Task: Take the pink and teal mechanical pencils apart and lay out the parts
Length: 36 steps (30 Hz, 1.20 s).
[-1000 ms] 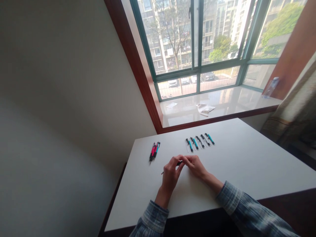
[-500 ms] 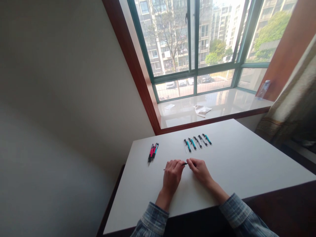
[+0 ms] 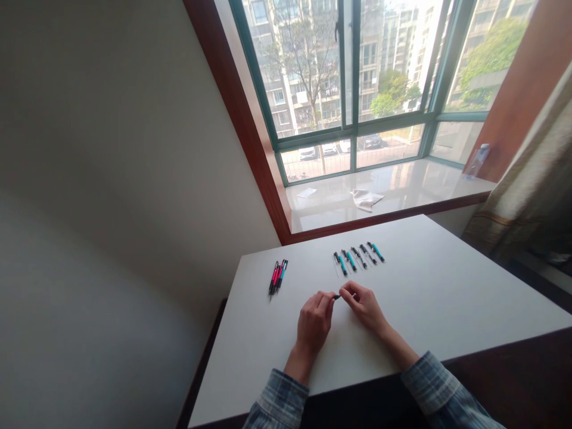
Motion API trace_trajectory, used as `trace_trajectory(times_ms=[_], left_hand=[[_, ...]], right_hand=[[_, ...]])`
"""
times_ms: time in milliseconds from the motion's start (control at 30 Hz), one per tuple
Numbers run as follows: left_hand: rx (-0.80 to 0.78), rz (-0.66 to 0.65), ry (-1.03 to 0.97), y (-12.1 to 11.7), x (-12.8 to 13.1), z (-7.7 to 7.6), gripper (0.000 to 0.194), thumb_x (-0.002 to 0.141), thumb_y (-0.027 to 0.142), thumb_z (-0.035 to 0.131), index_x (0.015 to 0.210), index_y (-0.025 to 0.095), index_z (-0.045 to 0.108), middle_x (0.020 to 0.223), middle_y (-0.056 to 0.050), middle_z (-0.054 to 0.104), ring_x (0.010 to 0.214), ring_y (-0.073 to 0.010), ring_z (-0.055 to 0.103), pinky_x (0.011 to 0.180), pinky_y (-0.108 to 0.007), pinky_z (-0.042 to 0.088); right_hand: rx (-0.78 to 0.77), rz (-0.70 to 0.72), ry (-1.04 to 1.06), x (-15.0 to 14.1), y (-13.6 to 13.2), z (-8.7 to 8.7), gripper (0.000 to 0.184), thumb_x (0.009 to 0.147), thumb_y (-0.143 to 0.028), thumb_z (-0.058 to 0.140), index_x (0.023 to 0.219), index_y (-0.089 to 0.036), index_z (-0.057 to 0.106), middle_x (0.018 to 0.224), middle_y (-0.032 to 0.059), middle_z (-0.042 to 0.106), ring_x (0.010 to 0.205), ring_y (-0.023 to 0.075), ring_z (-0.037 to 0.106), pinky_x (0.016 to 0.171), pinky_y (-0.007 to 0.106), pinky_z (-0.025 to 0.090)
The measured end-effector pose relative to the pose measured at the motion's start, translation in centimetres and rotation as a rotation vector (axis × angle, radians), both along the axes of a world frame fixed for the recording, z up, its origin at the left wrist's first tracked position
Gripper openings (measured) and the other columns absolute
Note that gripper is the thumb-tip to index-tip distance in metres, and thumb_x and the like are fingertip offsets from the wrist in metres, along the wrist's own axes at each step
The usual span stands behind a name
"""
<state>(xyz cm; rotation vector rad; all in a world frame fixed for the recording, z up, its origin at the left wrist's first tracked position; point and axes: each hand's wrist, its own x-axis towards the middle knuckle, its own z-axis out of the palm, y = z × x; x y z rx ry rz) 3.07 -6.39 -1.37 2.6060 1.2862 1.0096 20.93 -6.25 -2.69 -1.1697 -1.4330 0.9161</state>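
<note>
My left hand [image 3: 315,316] is closed around a pen [image 3: 336,297]; only its short dark end shows past the fingertips, the rest hidden in the hand. Thumb and forefinger of my right hand [image 3: 361,305] are pinched at that dark end; how firmly they grip it I cannot tell. Beyond my hands lies a row of taken-apart pens [image 3: 358,258], turquoise and black barrels with thin refills beside them. To the left, several whole pens [image 3: 277,277] in pink, turquoise and black lie in a bunch.
The white table [image 3: 424,304] carries all the pens. Behind it, a windowsill [image 3: 330,205] holds a crumpled white cloth [image 3: 367,199], a paper slip [image 3: 307,193] and a clear bottle [image 3: 477,162]. A wall [image 3: 134,208] stands at left, a curtain [image 3: 513,185] at right.
The thin pen end that stuck out left of my left hand no longer shows. My right fingers have shifted slightly at the dark end. The laid-out pens stay in place.
</note>
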Motion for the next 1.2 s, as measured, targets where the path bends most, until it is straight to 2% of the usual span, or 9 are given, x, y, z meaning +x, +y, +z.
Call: trace_trajectory(times_ms=[100, 267, 500, 633, 767, 933, 1067, 1200], left_hand=[[-0.014, 0.003, 0.008, 0.0, 0.0, 0.0, 0.022, 0.105, 0.021, 0.043, 0.116, 0.023, 0.062, 0.096, -0.006, 0.07, 0.086, -0.0195, 0.068, 0.077, -0.031, 0.054], [-0.04, 0.004, 0.006, -0.1, -0.1, 0.3, 0.026, 0.105, 0.019, 0.04, 0.12, 0.024, 0.061, 0.096, -0.006, 0.069, 0.084, -0.0183, 0.068, 0.072, -0.028, 0.054], [-0.066, 0.051, -0.005, -0.2, -0.2, 0.2, 0.028, 0.105, 0.019, 0.04, 0.121, 0.026, 0.062, 0.101, -0.005, 0.07, 0.081, -0.016, 0.07, 0.07, -0.024, 0.054], [-0.064, 0.1, -0.126, 0.0, -0.2, 0.0, 0.025, 0.105, 0.021, 0.041, 0.12, 0.023, 0.061, 0.105, -0.006, 0.07, 0.089, -0.0177, 0.07, 0.076, -0.026, 0.055], [-0.059, 0.244, -0.353, 0.5, -0.6, -0.1, 0.019, 0.104, 0.026, 0.045, 0.112, 0.021, 0.062, 0.102, -0.006, 0.07, 0.076, -0.0155, 0.066, 0.074, -0.028, 0.054], [-0.139, 0.405, -0.61, 1.0, -1.2, -0.3, 0.02, 0.102, 0.036, 0.049, 0.108, 0.021, 0.061, 0.092, -0.003, 0.07, 0.062, -0.0136, 0.06, 0.063, -0.026, 0.052], [-0.166, 0.371, -0.645, 0.9, -1.2, -0.2, 0.023, 0.102, 0.039, 0.049, 0.111, 0.021, 0.06, 0.098, -0.004, 0.07, 0.061, -0.0131, 0.06, 0.059, -0.025, 0.051], [-0.106, 0.375, -0.65, 0.8, -1.2, 0.0, 0.023, 0.101, 0.039, 0.049, 0.111, 0.021, 0.059, 0.097, -0.005, 0.069, 0.063, -0.0144, 0.061, 0.058, -0.025, 0.05]], right_hand=[[-0.003, -0.012, 0.012, 0.1, 0.1, -0.1, 0.036, 0.094, -0.051, 0.06, 0.08, -0.019, 0.068, 0.076, 0.003, 0.069, 0.069, 0.0178, 0.06, 0.064, 0.027, 0.046], [0.01, 0.005, 0.067, 0.2, 0.4, -0.5, 0.031, 0.093, -0.049, 0.063, 0.088, -0.02, 0.073, 0.087, 0.0055, 0.075, 0.084, 0.0219, 0.069, 0.075, 0.031, 0.053], [0.064, -0.019, 0.107, 0.3, 0.7, -1.4, 0.029, 0.092, -0.047, 0.065, 0.094, -0.02, 0.075, 0.095, 0.008, 0.076, 0.091, 0.0238, 0.07, 0.081, 0.035, 0.056], [0.1, -0.18, 0.038, 0.5, 0.5, -1.4, 0.027, 0.093, -0.044, 0.063, 0.096, -0.02, 0.075, 0.098, 0.0094, 0.076, 0.087, 0.023, 0.068, 0.08, 0.036, 0.056], [0.14, -0.319, -0.101, 0.5, 0.3, -1.4, 0.02, 0.091, -0.035, 0.06, 0.097, -0.021, 0.073, 0.097, 0.0092, 0.074, 0.085, 0.0233, 0.065, 0.077, 0.036, 0.053], [0.16, -0.274, -0.275, -0.1, 0.2, -2.0, 0.018, 0.086, -0.025, 0.057, 0.098, -0.021, 0.069, 0.089, 0.0075, 0.072, 0.077, 0.0222, 0.062, 0.074, 0.036, 0.052], [0.145, -0.244, -0.286, 0.4, 0.6, -1.8, 0.017, 0.083, -0.025, 0.057, 0.097, -0.022, 0.066, 0.085, 0.0063, 0.071, 0.072, 0.0213, 0.062, 0.069, 0.034, 0.052], [0.15, -0.236, -0.345, 2.0, 1.9, -0.3, 0.023, 0.083, -0.024, 0.057, 0.104, -0.021, 0.065, 0.082, 0.0039, 0.07, 0.071, 0.0205, 0.064, 0.071, 0.034, 0.053]])
